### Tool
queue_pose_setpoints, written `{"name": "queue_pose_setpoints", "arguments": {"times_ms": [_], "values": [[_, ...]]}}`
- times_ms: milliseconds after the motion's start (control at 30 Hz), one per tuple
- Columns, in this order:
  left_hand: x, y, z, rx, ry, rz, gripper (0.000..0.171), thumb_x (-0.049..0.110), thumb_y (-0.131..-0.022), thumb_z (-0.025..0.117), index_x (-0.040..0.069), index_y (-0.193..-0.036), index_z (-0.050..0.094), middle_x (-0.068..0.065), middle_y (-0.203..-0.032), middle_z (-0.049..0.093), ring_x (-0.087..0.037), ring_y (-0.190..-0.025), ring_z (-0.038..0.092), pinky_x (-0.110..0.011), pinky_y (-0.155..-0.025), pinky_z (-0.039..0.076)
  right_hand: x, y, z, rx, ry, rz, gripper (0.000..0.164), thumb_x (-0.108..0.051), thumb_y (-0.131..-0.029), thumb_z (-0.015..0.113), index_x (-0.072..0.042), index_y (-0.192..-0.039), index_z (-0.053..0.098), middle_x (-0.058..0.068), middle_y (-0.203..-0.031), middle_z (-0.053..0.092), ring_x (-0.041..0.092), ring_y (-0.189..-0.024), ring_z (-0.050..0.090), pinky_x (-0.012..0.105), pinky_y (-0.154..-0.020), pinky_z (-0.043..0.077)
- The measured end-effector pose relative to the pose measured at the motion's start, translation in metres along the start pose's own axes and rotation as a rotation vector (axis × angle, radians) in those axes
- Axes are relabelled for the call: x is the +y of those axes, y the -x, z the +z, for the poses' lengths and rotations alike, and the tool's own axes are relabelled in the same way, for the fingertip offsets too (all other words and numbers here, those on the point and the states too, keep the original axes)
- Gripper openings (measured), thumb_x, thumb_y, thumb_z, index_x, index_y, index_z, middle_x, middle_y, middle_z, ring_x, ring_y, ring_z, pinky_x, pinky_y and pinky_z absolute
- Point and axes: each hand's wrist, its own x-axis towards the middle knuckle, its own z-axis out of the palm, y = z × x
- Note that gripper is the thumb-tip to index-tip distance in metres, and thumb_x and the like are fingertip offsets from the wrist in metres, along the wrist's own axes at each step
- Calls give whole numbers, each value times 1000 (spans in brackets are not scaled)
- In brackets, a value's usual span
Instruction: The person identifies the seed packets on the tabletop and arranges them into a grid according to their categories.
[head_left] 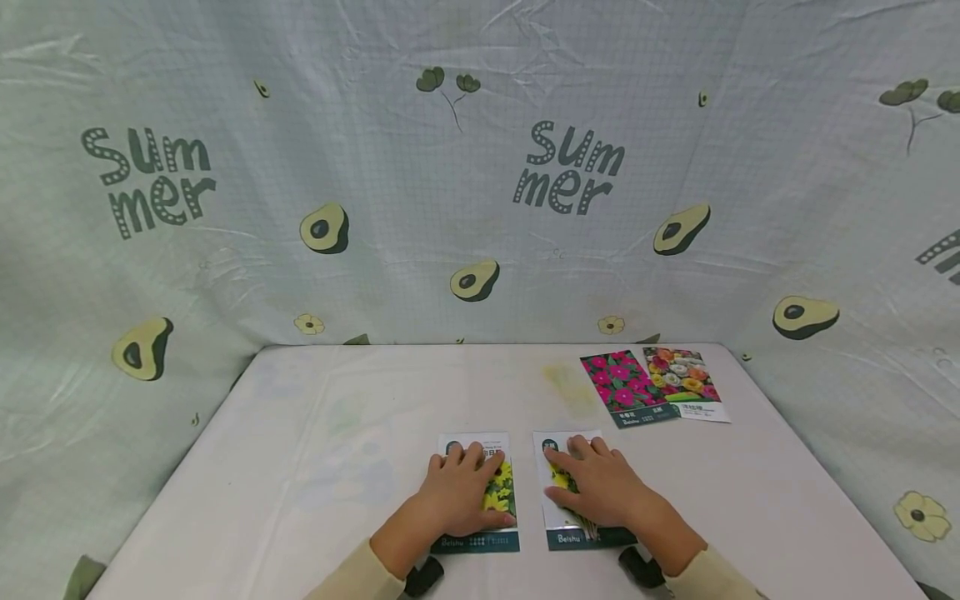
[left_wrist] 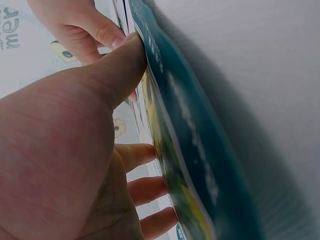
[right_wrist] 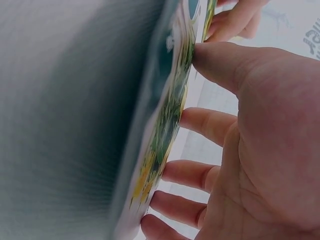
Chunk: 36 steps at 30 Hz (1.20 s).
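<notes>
Left hand (head_left: 461, 493) lying spread on left packet (head_left: 500, 496), right hand (head_left: 606, 487) likewise on right packet (head_left: 561, 518) — fingers extended, touching, gripping nothing. Pink-flower packet (head_left: 624, 385), mixed-flower packet (head_left: 682, 377) lying beyond right hand. Light, even pressure probably serving best — avoiding creases.

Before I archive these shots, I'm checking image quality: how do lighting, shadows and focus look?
Head view: soft, fairly even light, the printed backdrop easy to make out; left wrist view: lettering on the left packet blurred, a soft shadow on the tabletop beside it; right wrist view: dim, a broad dark shadow beside the right packet, its near edge out of focus.
</notes>
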Motion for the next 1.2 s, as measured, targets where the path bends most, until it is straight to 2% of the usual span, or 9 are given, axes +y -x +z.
{"name": "queue_pose_setpoints", "arguments": {"times_ms": [467,700,1033,1200], "values": [[0,1,-3,-5,-4,-1,92,79,-82,63,28,-156,43,-5,-137,47,-26,-112,41,-48,-89,38,0,-2,0,-25,3,13,63,-62,-93,64,-34,-148,55,10,-146,52,35,-130,49,58,-104,46],[-3,-1,1,-16,-4,-3,93,81,-81,62,29,-157,42,-5,-136,46,-26,-111,40,-47,-88,37,0,-3,-1,-31,5,11,63,-62,-93,65,-34,-148,55,10,-144,53,33,-127,49,56,-103,46],[-1,-2,0,-42,4,-3,93,81,-81,62,30,-157,42,-4,-136,46,-25,-111,40,-47,-88,38,-1,-4,-6,-2,28,-16,62,-61,-90,69,-31,-144,60,10,-135,57,30,-118,52,52,-96,50],[-1,-1,-2,-34,-4,2,93,80,-82,62,29,-157,42,-5,-137,46,-26,-111,41,-48,-89,39,-2,-6,-7,21,36,-28,61,-61,-89,71,-30,-141,63,11,-134,58,30,-118,55,52,-96,52]]}}
